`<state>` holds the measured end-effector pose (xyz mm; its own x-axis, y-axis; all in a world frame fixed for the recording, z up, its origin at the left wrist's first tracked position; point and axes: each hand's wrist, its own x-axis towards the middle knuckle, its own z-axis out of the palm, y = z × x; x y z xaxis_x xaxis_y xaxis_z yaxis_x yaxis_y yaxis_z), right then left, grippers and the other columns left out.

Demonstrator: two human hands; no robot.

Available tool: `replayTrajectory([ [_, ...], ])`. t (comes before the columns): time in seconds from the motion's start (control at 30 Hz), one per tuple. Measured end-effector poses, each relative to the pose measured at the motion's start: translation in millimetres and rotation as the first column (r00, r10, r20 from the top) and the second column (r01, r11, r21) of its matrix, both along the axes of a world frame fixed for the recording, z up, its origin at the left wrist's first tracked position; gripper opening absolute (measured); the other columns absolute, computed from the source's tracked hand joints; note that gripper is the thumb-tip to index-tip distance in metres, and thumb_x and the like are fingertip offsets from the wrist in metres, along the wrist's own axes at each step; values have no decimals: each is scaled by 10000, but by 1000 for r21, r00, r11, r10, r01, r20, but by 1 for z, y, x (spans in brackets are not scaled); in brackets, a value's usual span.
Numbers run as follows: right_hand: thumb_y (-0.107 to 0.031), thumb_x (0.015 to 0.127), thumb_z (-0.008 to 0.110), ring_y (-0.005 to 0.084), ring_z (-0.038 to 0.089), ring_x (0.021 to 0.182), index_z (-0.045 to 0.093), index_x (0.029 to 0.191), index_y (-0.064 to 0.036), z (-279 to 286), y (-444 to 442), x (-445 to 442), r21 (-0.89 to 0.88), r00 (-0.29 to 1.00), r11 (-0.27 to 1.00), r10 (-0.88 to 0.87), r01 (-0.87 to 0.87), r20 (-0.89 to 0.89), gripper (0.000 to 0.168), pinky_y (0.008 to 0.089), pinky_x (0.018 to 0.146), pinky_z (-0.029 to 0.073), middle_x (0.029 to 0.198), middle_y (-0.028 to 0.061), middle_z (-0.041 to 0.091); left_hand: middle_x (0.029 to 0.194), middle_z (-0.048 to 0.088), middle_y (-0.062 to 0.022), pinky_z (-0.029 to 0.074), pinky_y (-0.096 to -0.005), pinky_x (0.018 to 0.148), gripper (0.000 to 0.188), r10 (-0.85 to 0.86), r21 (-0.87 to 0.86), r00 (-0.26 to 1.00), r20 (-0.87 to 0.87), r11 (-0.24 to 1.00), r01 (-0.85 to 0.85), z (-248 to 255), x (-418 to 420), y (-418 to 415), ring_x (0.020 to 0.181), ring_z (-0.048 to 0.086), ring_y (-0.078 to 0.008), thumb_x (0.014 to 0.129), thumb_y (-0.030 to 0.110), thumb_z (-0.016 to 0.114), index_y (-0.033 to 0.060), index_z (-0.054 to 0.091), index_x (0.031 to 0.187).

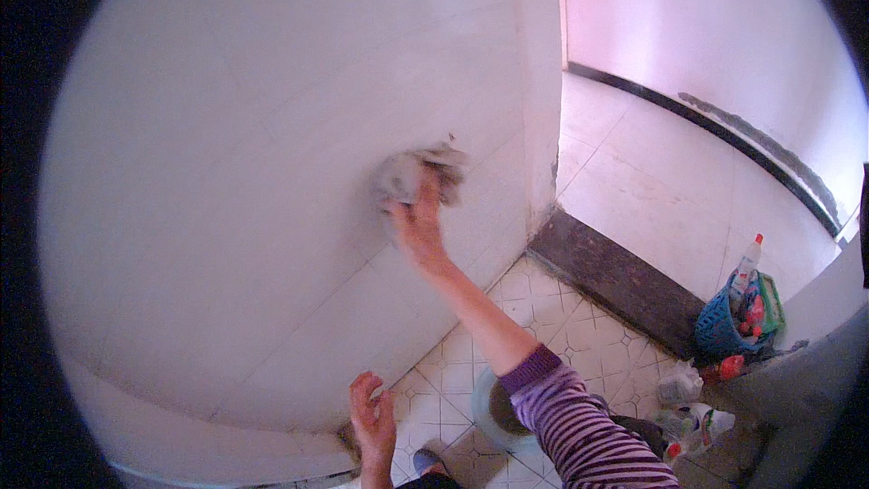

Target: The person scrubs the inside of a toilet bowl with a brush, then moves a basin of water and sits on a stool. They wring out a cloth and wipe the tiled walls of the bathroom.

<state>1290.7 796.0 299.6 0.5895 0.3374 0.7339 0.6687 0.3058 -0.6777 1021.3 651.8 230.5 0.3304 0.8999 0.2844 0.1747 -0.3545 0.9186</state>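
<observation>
My right hand (421, 224) presses a crumpled greyish cloth (400, 176) against a pale tiled wall (285, 170). The cloth and fingers are blurred. A striped purple sleeve (584, 414) covers my right arm up to the wrist. Lower down, my left hand (372, 411) is raised in front of the wall's foot, its fingers loosely curled and apart, with nothing seen in it. Partly behind my right sleeve, a light-blue basin or bucket (483, 407) stands on the patterned floor tiles (448, 380); its dark inside shows only in part.
A dark stone threshold (611, 278) crosses the doorway at the right. Beside it a blue plastic basket (719, 319) holds a bottle (749, 258) and other items. Several plastic containers (699, 424) and a white plastic bag (679, 382) lie near it. My foot in a slipper (428, 460) shows below.
</observation>
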Motion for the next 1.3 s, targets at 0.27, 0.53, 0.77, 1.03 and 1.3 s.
replayTrajectory([
  [0.27,-76,811,451,407,196,1278,165,1365,16,21,50,55,55,991,991,-114,118,-66,630,445,1072,128,1370,244,233,1022,486,-142,420,-330,793,188,101,65,994,-41,993,-98,3,-21,23,960,476,-229,788,14,514,11,552,972],
  [0.53,-100,847,418,358,214,1299,197,1359,2,-21,43,27,-8,976,999,-54,53,-211,566,389,1067,185,1389,220,250,1173,455,-156,425,-304,836,192,30,-8,997,-76,1000,-30,-12,-19,32,1032,491,-221,778,-31,511,12,544,962],
  [0.77,-154,870,438,409,208,1287,206,1335,67,7,34,74,33,973,999,-1,9,-232,564,407,1081,160,1375,253,250,1146,492,-131,479,-284,745,172,-89,20,974,-207,995,95,-1,-1,30,994,521,-209,798,5,540,25,553,968],
  [1.03,-108,829,487,397,240,1270,210,1353,17,-21,24,21,-133,997,990,43,-52,-68,605,421,1069,180,1353,259,271,1108,518,-132,492,-299,741,143,-128,4,943,-307,991,136,1,7,35,979,536,-219,815,18,544,34,558,957],
  [1.3,-124,731,552,385,294,1230,319,1325,-58,65,37,-3,-86,954,996,3,23,300,642,455,1040,222,1292,224,347,1033,563,-118,491,-283,700,108,-87,-41,962,-260,996,79,-4,17,42,906,565,-195,818,31,561,16,574,924],
])
